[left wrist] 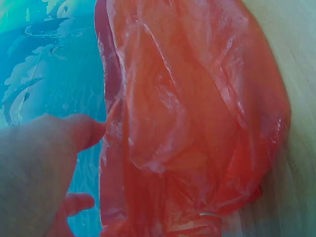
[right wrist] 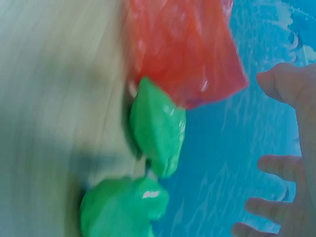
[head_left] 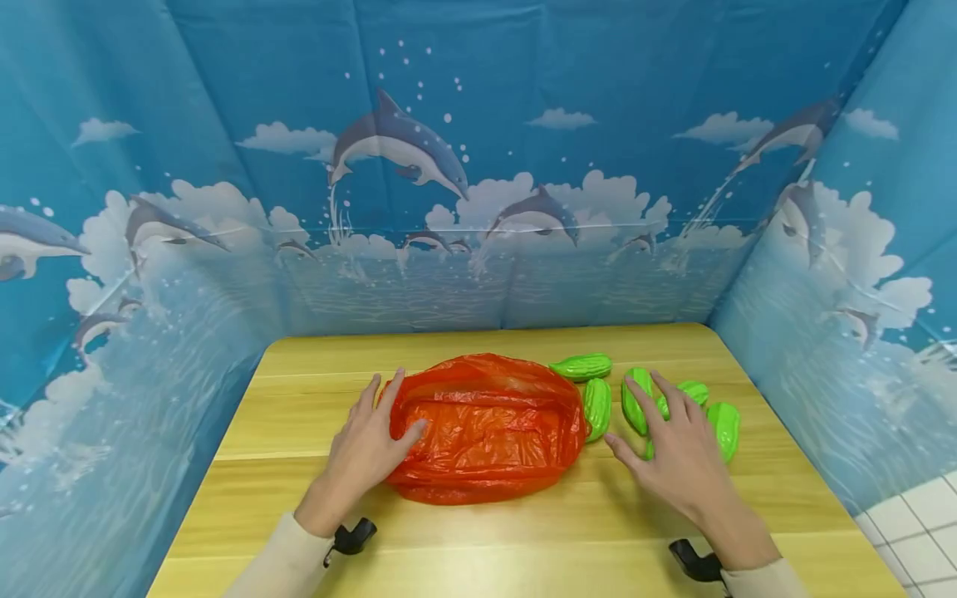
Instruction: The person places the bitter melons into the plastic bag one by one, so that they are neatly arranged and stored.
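1 red bag point(head_left: 486, 436) on woodgrain table point(head_left: 523, 552); dolphin curtain point(head_left: 516, 108); left grip point(head_left: 368, 440), right grip point(head_left: 679, 457) spread.

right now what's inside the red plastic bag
Through the open mouth of the red plastic bag, only its own crumpled plastic shows; anything beneath the folds is covered.

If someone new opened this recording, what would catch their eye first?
Most likely the open red plastic bag in the middle of the wooden table, with the left hand at its left side. Next come the glossy green vegetables right of the bag, some partly hidden by the right hand. Behind everything, a blue backdrop shows leaping dolphins.
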Demonstrator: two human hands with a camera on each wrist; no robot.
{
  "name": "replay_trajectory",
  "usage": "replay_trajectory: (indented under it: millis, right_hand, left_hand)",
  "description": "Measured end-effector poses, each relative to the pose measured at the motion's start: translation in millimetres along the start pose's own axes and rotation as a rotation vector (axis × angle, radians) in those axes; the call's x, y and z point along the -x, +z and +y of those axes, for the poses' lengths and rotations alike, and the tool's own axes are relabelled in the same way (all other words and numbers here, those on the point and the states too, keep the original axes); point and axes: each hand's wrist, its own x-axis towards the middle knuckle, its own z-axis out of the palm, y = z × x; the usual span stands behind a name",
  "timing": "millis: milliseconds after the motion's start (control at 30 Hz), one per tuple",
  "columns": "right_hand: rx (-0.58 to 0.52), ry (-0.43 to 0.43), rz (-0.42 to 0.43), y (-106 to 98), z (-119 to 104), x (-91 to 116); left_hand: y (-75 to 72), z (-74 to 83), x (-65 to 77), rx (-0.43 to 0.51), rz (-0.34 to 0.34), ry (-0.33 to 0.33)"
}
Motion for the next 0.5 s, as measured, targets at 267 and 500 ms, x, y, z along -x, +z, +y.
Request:
replay_trajectory:
  millis: [267, 500]
  right_hand:
    - [0.006, 0.059, -0.013, -0.7, 29.4, 10.9]
    - [-0.001, 0.09, -0.023, 4.0, 47.0, 16.2]
  left_hand:
    - [-0.1, -7.0, -3.9, 0.076, -0.029, -0.026]
    - [-1.2, -11.6, -7.6, 0.112, -0.043, -0.05]
